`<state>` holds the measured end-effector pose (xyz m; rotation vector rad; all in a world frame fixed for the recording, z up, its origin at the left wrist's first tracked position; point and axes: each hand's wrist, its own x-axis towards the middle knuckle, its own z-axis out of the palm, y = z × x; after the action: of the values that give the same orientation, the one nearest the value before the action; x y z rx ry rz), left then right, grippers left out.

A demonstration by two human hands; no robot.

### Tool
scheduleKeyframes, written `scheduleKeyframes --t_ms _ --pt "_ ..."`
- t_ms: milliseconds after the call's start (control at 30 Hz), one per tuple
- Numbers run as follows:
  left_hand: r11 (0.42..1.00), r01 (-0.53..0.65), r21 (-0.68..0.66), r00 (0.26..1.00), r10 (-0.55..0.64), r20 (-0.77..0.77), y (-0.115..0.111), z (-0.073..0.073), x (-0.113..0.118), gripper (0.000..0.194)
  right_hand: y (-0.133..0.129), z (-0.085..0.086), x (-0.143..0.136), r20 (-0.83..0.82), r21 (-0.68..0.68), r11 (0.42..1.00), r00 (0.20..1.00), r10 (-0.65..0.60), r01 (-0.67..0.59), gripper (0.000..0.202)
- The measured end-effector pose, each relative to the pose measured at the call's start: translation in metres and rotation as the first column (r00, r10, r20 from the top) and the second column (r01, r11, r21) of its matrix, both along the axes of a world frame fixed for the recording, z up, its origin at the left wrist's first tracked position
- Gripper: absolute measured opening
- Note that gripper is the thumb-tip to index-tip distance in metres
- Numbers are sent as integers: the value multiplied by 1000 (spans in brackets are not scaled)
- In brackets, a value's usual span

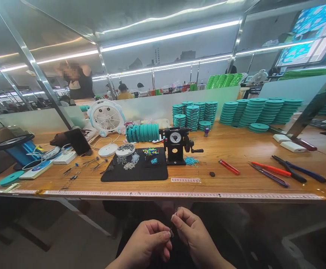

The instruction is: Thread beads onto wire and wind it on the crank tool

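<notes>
Table (pixel 140 185): tools lie right, probably for easy reach.
Mat (pixel 135 175): beads in separate piles, likely so they neither roll nor mix.
Spools (pixel 192 116): stacked at the back, presumably saving room.
Left hand (pixel 150 239): thumb and finger closed on a tiny dark bit (pixel 171 234).
Right hand (pixel 195 233): tight pinch, perhaps for fine control.
Strand (pixel 177 210): in the right fingertips, before the table edge.

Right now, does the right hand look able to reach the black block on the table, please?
Probably yes: the black block lies near the front edge of the table with nothing standing in the way, though the right hand's grip looks busy with a thin strand.
</notes>
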<state>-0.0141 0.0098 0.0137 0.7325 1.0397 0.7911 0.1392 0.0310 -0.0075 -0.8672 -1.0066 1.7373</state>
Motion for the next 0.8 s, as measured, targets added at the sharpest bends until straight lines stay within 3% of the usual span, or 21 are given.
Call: scheduleKeyframes --t_ms 200,433,567,800 --pt "993 -29 112 978 52 -203 1 -1 -3 27 -2 0 -1 -3 32 999 999 34 -34 41" --pt "964 40 263 910 74 -409 -2 18 1 22 1 -8 1 -4 -3 1000 1000 11 -11 42" --pt "972 44 229 927 46 -372 -2 17 0 23 0 -11 0 -31 -17 1000 999 12 -12 41" --pt "988 -7 153 982 36 -186 -2 -1 -5 32 -2 -11 -3 -55 -30 999 998 11 -13 40"
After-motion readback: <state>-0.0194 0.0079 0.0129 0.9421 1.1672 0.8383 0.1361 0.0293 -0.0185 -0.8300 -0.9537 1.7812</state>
